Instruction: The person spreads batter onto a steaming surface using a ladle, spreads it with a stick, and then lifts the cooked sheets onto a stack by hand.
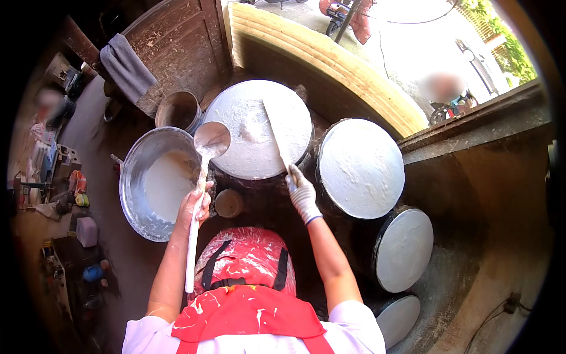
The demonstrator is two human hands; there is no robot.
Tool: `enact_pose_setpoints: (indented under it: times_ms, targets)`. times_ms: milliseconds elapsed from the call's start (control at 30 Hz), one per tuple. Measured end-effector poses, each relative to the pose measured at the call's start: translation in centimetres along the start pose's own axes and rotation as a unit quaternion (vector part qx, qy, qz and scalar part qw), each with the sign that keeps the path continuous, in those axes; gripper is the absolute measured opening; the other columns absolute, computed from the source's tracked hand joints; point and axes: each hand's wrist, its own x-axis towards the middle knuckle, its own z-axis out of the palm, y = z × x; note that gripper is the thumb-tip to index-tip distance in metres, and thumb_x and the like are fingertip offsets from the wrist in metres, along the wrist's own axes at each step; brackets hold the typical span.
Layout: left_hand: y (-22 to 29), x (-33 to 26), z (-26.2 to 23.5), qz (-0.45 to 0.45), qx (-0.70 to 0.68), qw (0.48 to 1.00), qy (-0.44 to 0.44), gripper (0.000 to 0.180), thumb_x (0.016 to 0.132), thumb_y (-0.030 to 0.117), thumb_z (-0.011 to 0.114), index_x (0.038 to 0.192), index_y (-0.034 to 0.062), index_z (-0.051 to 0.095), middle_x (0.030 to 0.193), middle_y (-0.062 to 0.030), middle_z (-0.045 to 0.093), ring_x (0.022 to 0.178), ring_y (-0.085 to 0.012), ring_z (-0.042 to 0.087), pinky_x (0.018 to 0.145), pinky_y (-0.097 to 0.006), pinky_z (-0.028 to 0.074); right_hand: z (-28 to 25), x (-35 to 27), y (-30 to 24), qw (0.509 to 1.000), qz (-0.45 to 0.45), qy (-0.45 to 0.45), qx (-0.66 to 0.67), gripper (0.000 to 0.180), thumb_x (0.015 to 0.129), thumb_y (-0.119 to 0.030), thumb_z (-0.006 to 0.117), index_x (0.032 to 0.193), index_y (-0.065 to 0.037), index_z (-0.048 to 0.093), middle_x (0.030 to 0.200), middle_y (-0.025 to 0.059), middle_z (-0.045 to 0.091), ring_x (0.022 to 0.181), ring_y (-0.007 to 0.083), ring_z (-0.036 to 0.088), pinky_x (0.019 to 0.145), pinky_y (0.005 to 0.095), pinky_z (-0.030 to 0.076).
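My bare left hand [194, 205] is closed around the long white handle of a ladle [212, 139]. The ladle's round bowl sits between a large metal basin and the left edge of a big round griddle [233, 127]. White batter [168, 182] lies inside the basin [131, 192]. A knitted white glove covers my right hand [303, 196], which grips a long, flat, pale spatula [273, 131]. Its blade reaches across the griddle, over a white layer with a rougher patch near the middle.
To the right, more round griddles [361, 170] coated in white curve toward me, including one [405, 250] beside the wall. Behind the basin stands a metal pot [177, 111]; a small round container [229, 203] is below the griddle. A wooden ledge [330, 56] borders the far side.
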Motion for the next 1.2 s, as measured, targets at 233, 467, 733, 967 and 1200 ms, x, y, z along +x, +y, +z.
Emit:
enact_pose_setpoints:
  times_ms: [233, 467, 733, 967, 1200]
  targets:
    - [1.3, 6.7, 0.7, -0.012, 0.114, 0.992, 0.058, 0.038, 0.092, 0.026, 0.047, 0.118, -0.0025, 0.047, 0.065, -0.0018, 0.048, 0.039, -0.0030, 0.036, 0.034, -0.016, 0.031, -6.4, 4.6, 0.3, 0.967, -0.050, -0.250, -0.003, 0.030, 0.086, -0.017, 0.059, 0.116, -0.011, 0.059, 0.094, 0.0081, 0.066, 0.080, 0.0161, 0.059, 0.077, 0.0311, 0.046]
    - [1.9, 11.5, -2.2, -0.041, 0.258, 0.960, 0.104, 0.035, 0.089, 0.031, 0.051, 0.105, -0.0001, 0.054, 0.063, -0.0032, 0.051, 0.039, -0.0055, 0.040, 0.035, -0.021, 0.032, -8.5, -2.2, 2.8, 0.969, 0.053, -0.171, 0.173, 0.037, 0.089, -0.018, 0.056, 0.122, -0.002, 0.053, 0.094, 0.0078, 0.064, 0.086, 0.0129, 0.058, 0.077, 0.0236, 0.046]
    - [-1.2, 9.2, -1.1, -0.147, 0.094, 0.980, 0.100, 0.030, 0.087, 0.031, 0.054, 0.097, 0.0029, 0.052, 0.064, -0.0036, 0.049, 0.039, -0.0073, 0.038, 0.036, -0.022, 0.032, 1.6, -11.2, -3.7, 0.865, 0.279, -0.176, 0.379, 0.046, 0.092, -0.035, 0.049, 0.132, -0.012, 0.043, 0.076, 0.0099, 0.065, 0.038, 0.0082, 0.045, 0.035, 0.0227, 0.035]
    - [1.7, 9.8, 1.8, -0.244, -0.384, 0.890, -0.039, 0.031, 0.094, 0.020, 0.045, 0.106, -0.0080, 0.041, 0.063, 0.0001, 0.044, 0.041, -0.0030, 0.039, 0.036, -0.015, 0.035, 9.2, -18.1, -6.8, 0.986, -0.017, -0.003, -0.165, 0.048, 0.090, -0.014, 0.052, 0.136, -0.023, 0.040, 0.080, 0.0150, 0.060, 0.055, 0.0275, 0.056, 0.051, 0.0353, 0.044]
    - [11.3, 9.1, -2.3, -0.105, -0.376, 0.890, -0.235, 0.038, 0.093, 0.021, 0.047, 0.116, -0.0083, 0.040, 0.065, -0.0001, 0.042, 0.042, -0.0044, 0.040, 0.037, -0.018, 0.035, 6.9, -14.6, -6.0, 0.984, 0.045, 0.123, -0.124, 0.038, 0.092, -0.023, 0.050, 0.130, -0.020, 0.047, 0.097, 0.0197, 0.063, 0.079, 0.0341, 0.062, 0.066, 0.0393, 0.047]
